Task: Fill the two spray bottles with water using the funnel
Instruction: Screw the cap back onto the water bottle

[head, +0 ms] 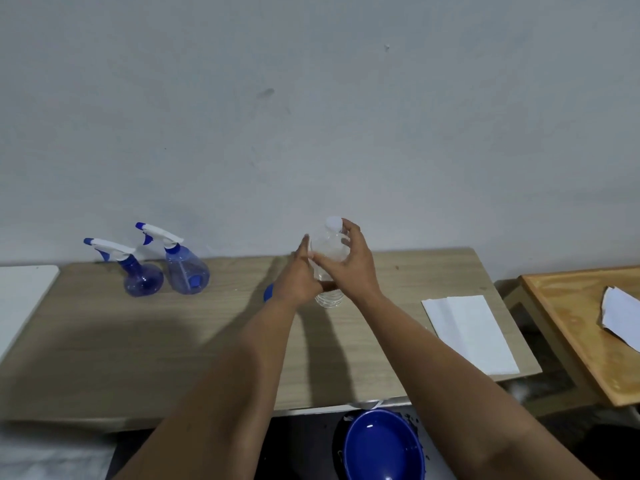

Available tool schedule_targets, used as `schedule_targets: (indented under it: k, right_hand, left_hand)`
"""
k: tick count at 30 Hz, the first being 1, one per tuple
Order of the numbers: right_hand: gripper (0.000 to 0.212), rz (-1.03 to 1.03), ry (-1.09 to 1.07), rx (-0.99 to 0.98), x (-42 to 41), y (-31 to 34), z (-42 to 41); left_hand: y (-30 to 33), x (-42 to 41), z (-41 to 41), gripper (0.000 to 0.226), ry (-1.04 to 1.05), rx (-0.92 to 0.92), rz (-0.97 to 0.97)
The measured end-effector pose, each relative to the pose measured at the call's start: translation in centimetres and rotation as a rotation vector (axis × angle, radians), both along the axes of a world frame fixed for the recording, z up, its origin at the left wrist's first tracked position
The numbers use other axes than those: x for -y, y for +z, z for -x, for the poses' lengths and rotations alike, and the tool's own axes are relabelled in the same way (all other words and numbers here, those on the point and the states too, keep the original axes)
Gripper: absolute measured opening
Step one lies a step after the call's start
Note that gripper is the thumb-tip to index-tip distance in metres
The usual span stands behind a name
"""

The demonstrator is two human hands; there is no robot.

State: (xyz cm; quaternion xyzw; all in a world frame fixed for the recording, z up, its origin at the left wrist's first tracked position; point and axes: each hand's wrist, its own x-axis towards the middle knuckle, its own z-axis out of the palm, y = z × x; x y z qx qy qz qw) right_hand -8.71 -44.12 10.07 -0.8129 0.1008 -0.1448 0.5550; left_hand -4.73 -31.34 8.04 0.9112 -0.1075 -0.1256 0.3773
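Observation:
Two blue translucent spray bottles with white-and-blue trigger heads stand at the table's back left, the rounder one (143, 278) left of the taller one (186, 271). A clear water bottle (329, 258) with a white cap stands upright at the table's middle back. My right hand (349, 261) grips its upper part, fingers curled near the cap. My left hand (298, 275) lies against the bottle's left side with fingers straight. A small blue object (267, 293), perhaps the funnel, peeks out behind my left wrist, mostly hidden.
The wooden table (138, 341) backs onto a grey wall. A white paper towel (471, 330) lies at its right end. A blue bowl (381, 448) sits below the front edge. A second wooden surface (571, 323) with paper stands at right.

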Motion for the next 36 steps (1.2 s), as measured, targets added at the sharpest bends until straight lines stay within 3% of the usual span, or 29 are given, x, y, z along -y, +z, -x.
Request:
schedule_targets:
  k: [3, 7, 12, 15, 36]
  right_hand:
    - [0.1, -0.046, -0.042, -0.074, -0.2, -3.1, 0.2]
    - [0.084, -0.046, -0.106, -0.139, -0.1, -7.2, 0.3]
    - [0.075, -0.076, -0.143, -0.148, -0.3, -9.8, 0.0]
    - [0.071, -0.073, -0.154, -0.138, -0.4, -10.8, -0.1]
    - [0.064, -0.026, -0.084, -0.073, -2.9, -11.0, -10.2]
  left_hand:
    - [-3.4, -3.2, -0.4, 0.141, 0.043, -0.014, -0.136]
    - [-9.5, -6.7, -1.9, 0.132, 0.112, -0.073, -0.233]
    - [-13.1, -7.1, -2.3, 0.082, 0.152, 0.062, -0.256]
    - [-13.6, -6.6, -2.2, 0.063, 0.209, 0.141, -0.216]
    - [-12.1, -7.3, -10.0, 0.049, 0.198, 0.242, -0.272]
